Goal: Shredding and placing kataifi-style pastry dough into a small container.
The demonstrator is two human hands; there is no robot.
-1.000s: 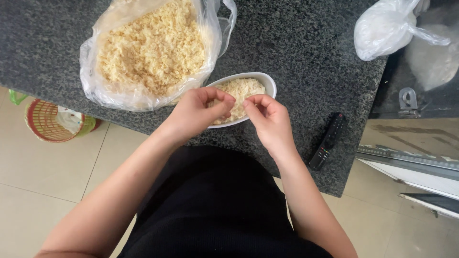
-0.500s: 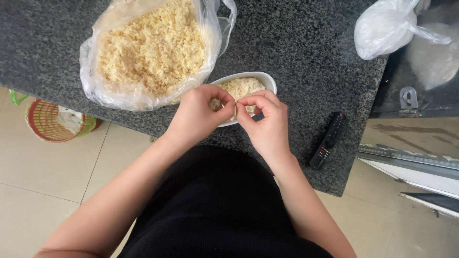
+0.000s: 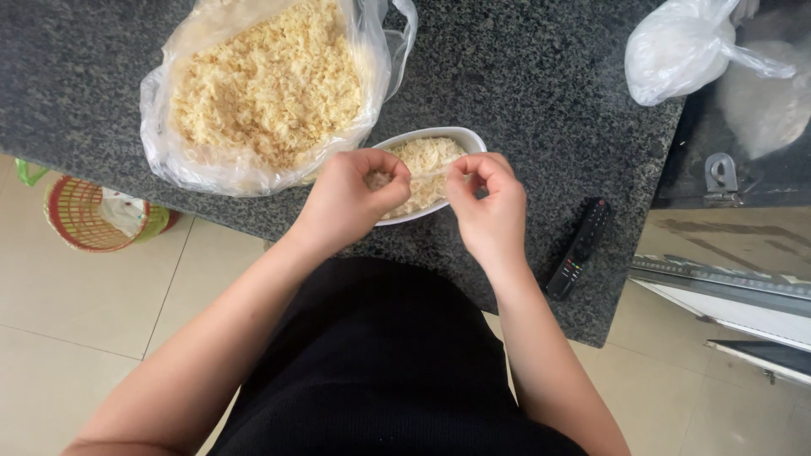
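Note:
My left hand [image 3: 353, 198] and my right hand [image 3: 485, 203] are over a white oval bowl [image 3: 460, 137] of pale yellow shreds. Between the pinched fingertips of both hands stretches one thin pale strand [image 3: 428, 174]. The bowl rests on a dark speckled granite counter [image 3: 524, 76], near its front edge. My hands hide the front half of the bowl. A large clear plastic bag [image 3: 262, 89] full of the same yellow shredded stuff lies just left of the bowl.
A black remote control [image 3: 579, 247] lies at the counter's front right corner. A tied white plastic bag [image 3: 676, 51] sits at the back right. On the tiled floor to the left stands a red and green woven basket [image 3: 84, 215]. A metal rail [image 3: 726, 274] runs on the right.
My hands were close together over the bowl; they have drawn apart sideways, pulling a thin strand taut between them.

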